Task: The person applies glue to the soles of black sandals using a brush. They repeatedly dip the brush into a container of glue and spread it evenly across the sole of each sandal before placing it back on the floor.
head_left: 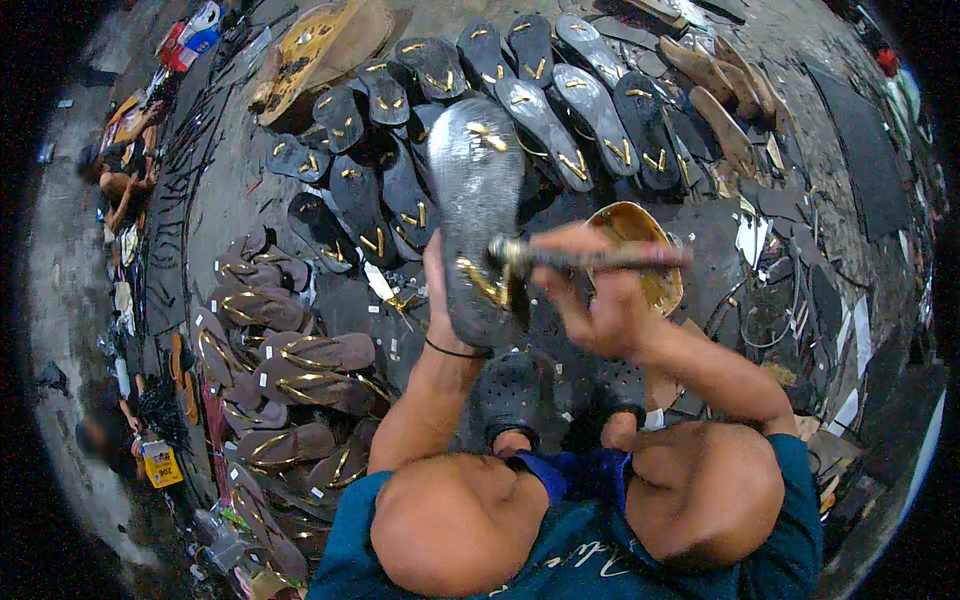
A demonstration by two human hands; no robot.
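My left hand (438, 290) holds a dark sandal sole (478, 190) upright from behind; its surface glistens with glue and gold strap ends poke through it. My right hand (598, 300) grips a glue brush (575, 258) by its handle, the bristle end touching the lower part of the sole. Just beyond my right hand sits an open tin of yellowish glue (645, 250). My knees fill the bottom of the view.
Several dark soles with gold strap ends (560, 90) fan out on the floor ahead. Finished brown sandals with gold straps (290, 360) lie in rows at left. Black sheet scraps (860, 150) cover the right. Two other people (115, 180) sit at far left.
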